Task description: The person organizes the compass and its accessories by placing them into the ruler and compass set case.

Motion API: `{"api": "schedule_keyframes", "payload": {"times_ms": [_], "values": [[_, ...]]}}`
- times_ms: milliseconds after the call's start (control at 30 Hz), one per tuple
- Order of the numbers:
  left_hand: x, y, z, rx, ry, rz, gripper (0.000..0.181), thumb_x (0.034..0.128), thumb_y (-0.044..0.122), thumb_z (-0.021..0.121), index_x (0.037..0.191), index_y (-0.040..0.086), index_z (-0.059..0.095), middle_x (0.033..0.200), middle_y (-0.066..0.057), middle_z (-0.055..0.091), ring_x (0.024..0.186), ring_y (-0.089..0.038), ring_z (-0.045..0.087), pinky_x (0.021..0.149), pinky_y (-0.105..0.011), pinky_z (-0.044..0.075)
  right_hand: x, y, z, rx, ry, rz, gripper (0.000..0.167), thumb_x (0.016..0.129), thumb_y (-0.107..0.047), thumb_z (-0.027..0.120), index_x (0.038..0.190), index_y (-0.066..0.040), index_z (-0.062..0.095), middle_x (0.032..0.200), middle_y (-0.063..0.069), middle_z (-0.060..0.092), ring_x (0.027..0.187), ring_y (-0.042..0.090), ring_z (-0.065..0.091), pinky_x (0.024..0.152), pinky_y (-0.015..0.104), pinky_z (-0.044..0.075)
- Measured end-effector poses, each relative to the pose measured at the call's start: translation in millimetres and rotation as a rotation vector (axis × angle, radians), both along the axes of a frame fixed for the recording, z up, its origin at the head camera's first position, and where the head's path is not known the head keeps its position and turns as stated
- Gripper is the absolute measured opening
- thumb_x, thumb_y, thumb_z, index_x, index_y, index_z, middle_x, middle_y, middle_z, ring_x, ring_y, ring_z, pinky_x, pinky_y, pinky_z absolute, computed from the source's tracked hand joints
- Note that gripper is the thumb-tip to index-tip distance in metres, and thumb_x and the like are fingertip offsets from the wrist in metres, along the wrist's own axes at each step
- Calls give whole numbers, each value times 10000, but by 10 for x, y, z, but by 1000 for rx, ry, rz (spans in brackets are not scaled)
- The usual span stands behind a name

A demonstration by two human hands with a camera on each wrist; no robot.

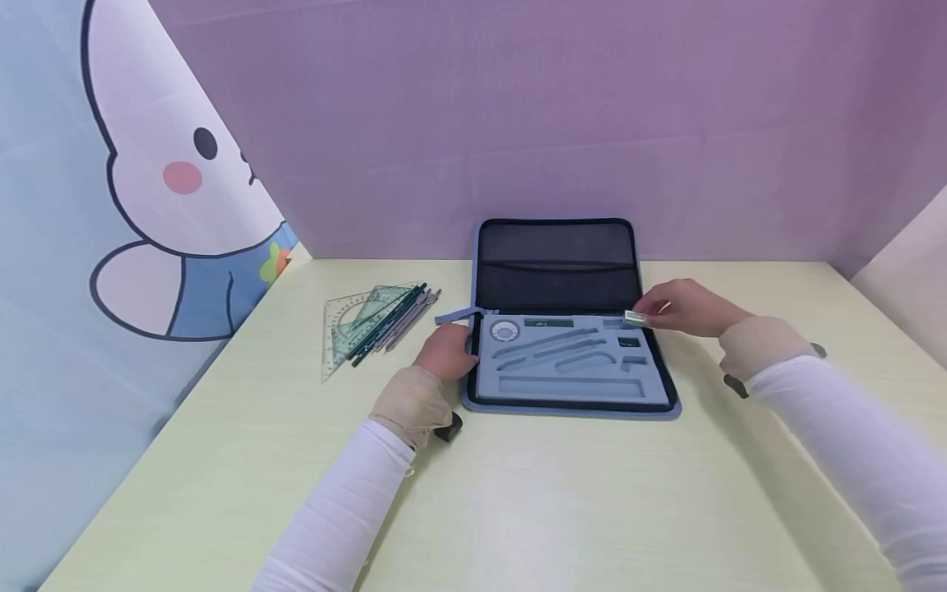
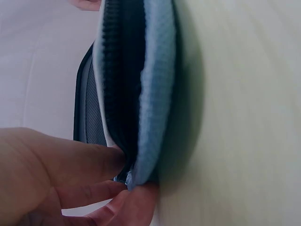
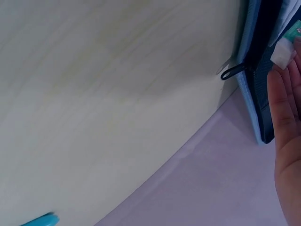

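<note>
A blue zippered case (image 1: pixel 473 403) lies unfolded on the table, its dark lid (image 1: pixel 558 247) standing up at the back. Inside is a light-blue moulded insert (image 1: pixel 484 378) with shaped slots. My left hand (image 1: pixel 446 352) pinches the case's left edge near the hinge; the left wrist view shows the thumb on the inner side and fingers at the outer edge. At the insert's upper right corner, my right hand (image 1: pixel 691 307) pinches a white eraser (image 3: pixel 283 52) with a green sleeve, just above a slot. A round white piece (image 1: pixel 505 331) and dark green pieces (image 1: pixel 548 323) sit in other slots.
Left of the case, clear and green set squares (image 1: pixel 330 335) lie under a bundle of dark and grey pencil-like sticks (image 1: pixel 388 325). A zipper pull (image 3: pixel 233 71) sticks out at the case's side. Behind the table hangs a purple cloth (image 1: pixel 562 123).
</note>
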State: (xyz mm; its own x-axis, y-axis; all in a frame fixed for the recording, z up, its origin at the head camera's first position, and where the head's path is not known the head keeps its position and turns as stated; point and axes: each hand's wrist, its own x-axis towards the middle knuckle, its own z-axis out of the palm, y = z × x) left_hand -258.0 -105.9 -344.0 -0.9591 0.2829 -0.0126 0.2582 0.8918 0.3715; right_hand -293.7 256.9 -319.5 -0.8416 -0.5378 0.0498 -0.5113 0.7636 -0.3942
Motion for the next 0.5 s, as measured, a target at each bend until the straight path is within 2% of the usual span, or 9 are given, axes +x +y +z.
{"api": "schedule_keyframes", "payload": {"times_ms": [300,500], "values": [[3,12,9,-9,-19,9,238,848,114,656,1032,-36,648,960,-145,667,866,-260,588,830,-388,479,-45,-187,-13,21,-20,-13,166,831,10,655,994,10,690,961,107,680,862,229,628,772,416,531],[-4,12,2,-7,-20,9,241,845,112,657,1034,-36,648,959,-145,664,866,-259,587,828,-387,479,-79,-251,-38,38,-32,-5,154,833,15,654,980,-3,696,934,84,674,821,193,614,744,384,532]]}}
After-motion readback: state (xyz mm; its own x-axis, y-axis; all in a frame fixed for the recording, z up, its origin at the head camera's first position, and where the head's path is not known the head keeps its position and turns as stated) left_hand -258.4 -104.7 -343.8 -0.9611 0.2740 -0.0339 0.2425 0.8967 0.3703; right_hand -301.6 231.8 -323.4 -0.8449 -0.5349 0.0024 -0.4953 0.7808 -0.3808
